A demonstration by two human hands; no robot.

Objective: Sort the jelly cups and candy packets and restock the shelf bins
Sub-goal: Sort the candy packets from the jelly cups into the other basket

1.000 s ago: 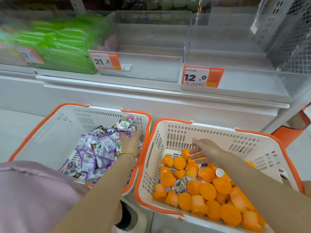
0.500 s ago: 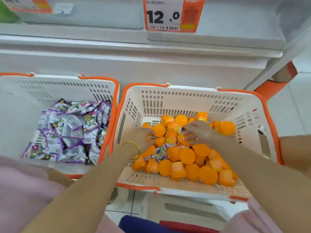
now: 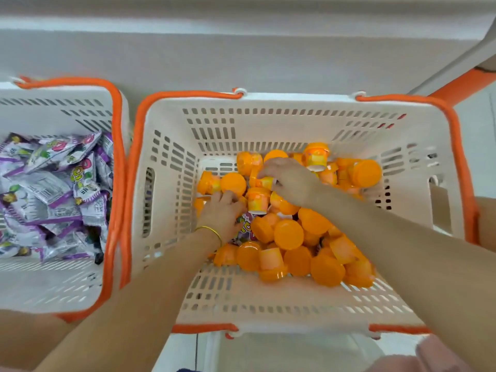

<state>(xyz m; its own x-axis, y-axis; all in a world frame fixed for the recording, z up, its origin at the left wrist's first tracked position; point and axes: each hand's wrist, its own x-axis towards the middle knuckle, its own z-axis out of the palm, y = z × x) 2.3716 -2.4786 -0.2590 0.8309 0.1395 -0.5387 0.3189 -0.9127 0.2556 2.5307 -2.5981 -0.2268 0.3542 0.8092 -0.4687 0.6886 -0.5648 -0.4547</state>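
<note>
Landmark: right basket (image 3: 171, 167), white slotted plastic with an orange rim; all places below are given relative to it.
Jelly cups (image 3: 288, 234): a loose heap of small orange cups on the floor of the right basket, filling its far and right parts; the near-left floor is bare. Cups lie upright, tipped and inverted, touching one another.
Stray candy packet (image 3: 245, 228): one purple-and-white packet inside the right basket, half buried under cups near the heap's left edge, just beside the left wrist.
Candy packets (image 3: 51, 189): the main pile lies in the left basket (image 3: 53, 285), which stands just beside the right basket's left wall.
Left hand (image 3: 222, 210): inside the right basket at the heap's left edge, fingers (image 3: 228, 197) curled down among the cups; what they hold, if anything, cannot be told. A thin gold bangle (image 3: 212, 232) circles the wrist.
Right hand (image 3: 288, 178): over the far part of the heap, fingers bent around a cup (image 3: 264, 181) lying on its side; the grasp appears closed on it, though blur limits certainty.
Handling, cups: judged light, rigid-walled and smooth; likely to slip or roll when the heap shifts. Best taken across the side wall or by the flat lid rim, several at a time.
Handling, packet: judged light, limp and crinkly foil; best pinched by an exposed edge and drawn out from under the cups.
</note>
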